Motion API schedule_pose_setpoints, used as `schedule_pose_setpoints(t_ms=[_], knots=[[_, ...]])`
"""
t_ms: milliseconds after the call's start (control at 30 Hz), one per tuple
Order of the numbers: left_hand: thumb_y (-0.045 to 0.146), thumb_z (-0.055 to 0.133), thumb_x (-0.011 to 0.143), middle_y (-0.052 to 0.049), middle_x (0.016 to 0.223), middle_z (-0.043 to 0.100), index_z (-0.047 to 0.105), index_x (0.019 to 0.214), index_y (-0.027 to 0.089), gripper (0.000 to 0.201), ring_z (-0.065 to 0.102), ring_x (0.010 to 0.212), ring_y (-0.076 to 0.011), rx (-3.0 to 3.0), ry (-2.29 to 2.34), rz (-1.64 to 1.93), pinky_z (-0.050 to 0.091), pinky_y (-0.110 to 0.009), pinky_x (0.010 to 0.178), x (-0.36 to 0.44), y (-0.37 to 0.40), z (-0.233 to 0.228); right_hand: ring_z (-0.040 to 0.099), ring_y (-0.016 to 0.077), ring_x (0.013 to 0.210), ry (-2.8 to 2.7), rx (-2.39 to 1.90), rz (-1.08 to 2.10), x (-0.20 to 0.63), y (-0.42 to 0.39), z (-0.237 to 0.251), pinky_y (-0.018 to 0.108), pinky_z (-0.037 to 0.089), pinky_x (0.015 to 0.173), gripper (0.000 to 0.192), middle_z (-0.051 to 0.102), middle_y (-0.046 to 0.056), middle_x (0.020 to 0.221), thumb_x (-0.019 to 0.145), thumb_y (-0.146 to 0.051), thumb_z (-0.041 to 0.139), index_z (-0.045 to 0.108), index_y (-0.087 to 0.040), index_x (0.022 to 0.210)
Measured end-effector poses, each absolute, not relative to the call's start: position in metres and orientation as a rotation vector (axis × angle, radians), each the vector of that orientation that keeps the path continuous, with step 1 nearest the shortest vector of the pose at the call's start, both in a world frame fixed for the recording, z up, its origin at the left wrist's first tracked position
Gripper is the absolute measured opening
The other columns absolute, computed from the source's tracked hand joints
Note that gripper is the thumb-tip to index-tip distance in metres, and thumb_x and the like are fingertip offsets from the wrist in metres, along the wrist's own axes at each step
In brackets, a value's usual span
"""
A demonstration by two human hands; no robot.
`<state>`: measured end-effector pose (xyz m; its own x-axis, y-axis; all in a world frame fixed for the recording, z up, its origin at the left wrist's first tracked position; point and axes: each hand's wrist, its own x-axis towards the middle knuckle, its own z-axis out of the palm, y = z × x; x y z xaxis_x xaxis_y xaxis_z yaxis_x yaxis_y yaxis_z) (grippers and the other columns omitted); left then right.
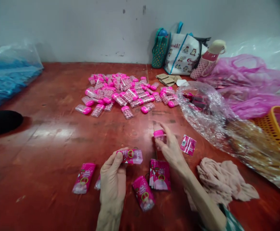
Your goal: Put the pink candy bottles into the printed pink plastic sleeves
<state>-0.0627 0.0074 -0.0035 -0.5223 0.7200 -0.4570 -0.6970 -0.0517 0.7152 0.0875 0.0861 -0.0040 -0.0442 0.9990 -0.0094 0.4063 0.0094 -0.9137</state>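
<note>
My left hand (pixel 113 183) holds a pink printed sleeve (pixel 130 156), fingers pinched on its left end. My right hand (pixel 171 149) grips a small clear candy box with a pink cap (pixel 159 134), upright, just right of the sleeve. Between and below my hands lie a stack of flat pink sleeves (pixel 160 175) and two wrapped boxes (pixel 143 193) (pixel 84 178). A loose pink sleeve (pixel 188 145) rests just right of my right hand. A heap of several pink-capped candy boxes (pixel 125 91) lies farther back on the red table (pixel 48 138).
A crumpled clear plastic bag (pixel 226 125) and a pink plastic bag (pixel 248 83) fill the right side, beside a yellow basket (pixel 274 126). A beige cloth (pixel 223 181) lies near my right forearm. Tote bags (pixel 182 53) stand at the wall. A blue-filled bag (pixel 7 75) sits left.
</note>
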Motion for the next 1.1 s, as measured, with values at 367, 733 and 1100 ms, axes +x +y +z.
schedule_pose_setpoints(t_ms=[367, 733, 1100], knots=[[0.023, 0.081, 0.053, -0.002, 0.071, 0.073, 0.073, 0.067, 0.016, 0.018, 0.064, 0.068, -0.0128, 0.114, 1.210, 1.759, 0.053, -0.023, 0.068, -0.050, 0.007, -0.003, 0.061, 0.0121, 0.075, -0.921, -1.202, 1.664, 0.089, 0.014, 0.029, 0.021, 0.050, 0.066, 0.032, 0.066, 0.002, 0.085, 0.070, -0.025, 0.073, 0.061, -0.017, 0.098], [0.023, 0.077, 0.060, -0.004, 0.076, 0.072, 0.072, 0.073, 0.012, 0.018, 0.061, 0.064, -0.0103, 0.244, 1.214, 1.620, 0.051, -0.019, 0.063, -0.046, 0.005, 0.001, 0.057, 0.0110, 0.075, -1.028, -1.155, 1.876, 0.100, 0.008, 0.025, 0.021, 0.046, 0.069, 0.029, 0.066, 0.001, 0.088, 0.075, -0.023, 0.068, 0.062, -0.019, 0.103], [0.015, 0.076, 0.062, -0.010, 0.106, 0.068, 0.061, 0.101, 0.018, 0.042, 0.067, 0.082, -0.0181, 0.227, 1.142, 1.627, 0.052, -0.025, 0.071, -0.029, 0.003, 0.008, 0.058, 0.0116, 0.078, -0.959, -1.103, 1.756, 0.092, 0.001, 0.014, 0.021, 0.047, 0.071, 0.031, 0.067, 0.001, 0.093, 0.073, -0.015, 0.069, 0.063, -0.020, 0.103]])
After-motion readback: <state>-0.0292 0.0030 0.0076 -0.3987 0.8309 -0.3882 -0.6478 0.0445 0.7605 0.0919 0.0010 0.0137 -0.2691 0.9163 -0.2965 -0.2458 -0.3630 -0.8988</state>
